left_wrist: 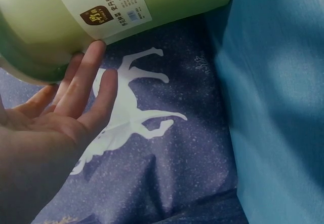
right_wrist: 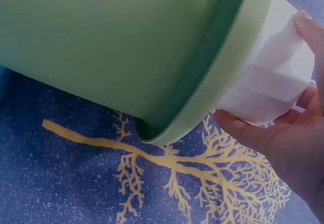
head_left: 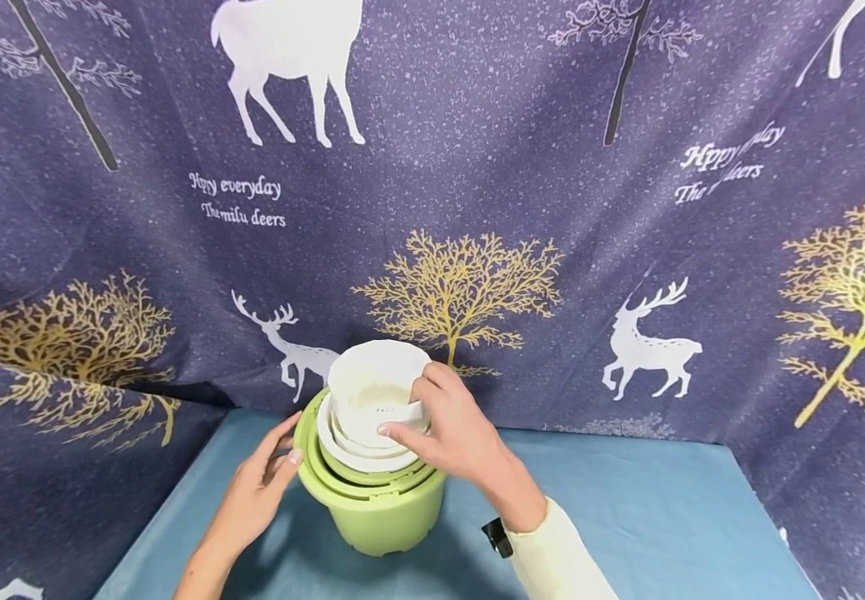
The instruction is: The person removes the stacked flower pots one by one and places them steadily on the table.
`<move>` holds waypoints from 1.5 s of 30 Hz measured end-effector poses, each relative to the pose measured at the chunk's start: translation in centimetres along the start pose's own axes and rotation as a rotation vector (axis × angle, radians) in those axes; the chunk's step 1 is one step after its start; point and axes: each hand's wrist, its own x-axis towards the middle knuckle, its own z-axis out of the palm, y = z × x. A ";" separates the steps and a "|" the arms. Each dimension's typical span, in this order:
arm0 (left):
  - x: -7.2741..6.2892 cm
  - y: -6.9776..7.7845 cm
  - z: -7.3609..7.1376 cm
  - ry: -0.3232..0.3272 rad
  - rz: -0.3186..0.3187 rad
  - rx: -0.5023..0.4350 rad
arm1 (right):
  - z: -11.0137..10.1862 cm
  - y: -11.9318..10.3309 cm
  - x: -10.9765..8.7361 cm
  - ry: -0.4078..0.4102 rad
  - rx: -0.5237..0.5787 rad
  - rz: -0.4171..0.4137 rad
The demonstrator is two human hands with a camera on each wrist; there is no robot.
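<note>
My right hand [head_left: 458, 425] pinches the rim of a white faceted flower pot [head_left: 361, 375], thumb inside the mouth and fingers outside. This pot is tilted, with holes in its soiled bottom, and its lower part sits within a nested stack. Around it are white pot rims [head_left: 353, 463], then green ones, in a large green flower pot [head_left: 387, 527] standing on the table. At the left side of the big pot, my left hand [head_left: 252, 496] touches it near the rim. In the left wrist view, those fingers [left_wrist: 81, 84] reach fairly straight to the labelled wall; the thumb is hidden there.
The blue-covered table [head_left: 627, 517] extends to both sides of the stack. Close behind it hangs a dark blue cloth [head_left: 477, 167] printed with deer and trees. A paper label [left_wrist: 109, 8] is on the green pot's wall.
</note>
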 end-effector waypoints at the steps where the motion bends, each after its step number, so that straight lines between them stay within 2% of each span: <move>1: 0.0 0.0 0.0 0.003 0.001 0.002 | -0.1 0.0 0.0 0.009 0.000 -0.006; 10: 0.2 -0.2 0.2 0.014 0.024 -0.006 | -0.9 0.2 0.5 0.112 0.024 -0.066; 20: 0.2 -0.1 0.2 0.009 0.013 -0.008 | -1.9 0.1 0.8 0.128 0.029 -0.032; 35: 0.1 -0.2 0.1 0.015 0.019 0.004 | -3.0 -0.2 0.9 0.166 0.041 -0.039; 45: 0.2 -0.2 0.0 0.004 0.011 -0.014 | -4.6 -0.7 0.8 0.210 0.085 -0.032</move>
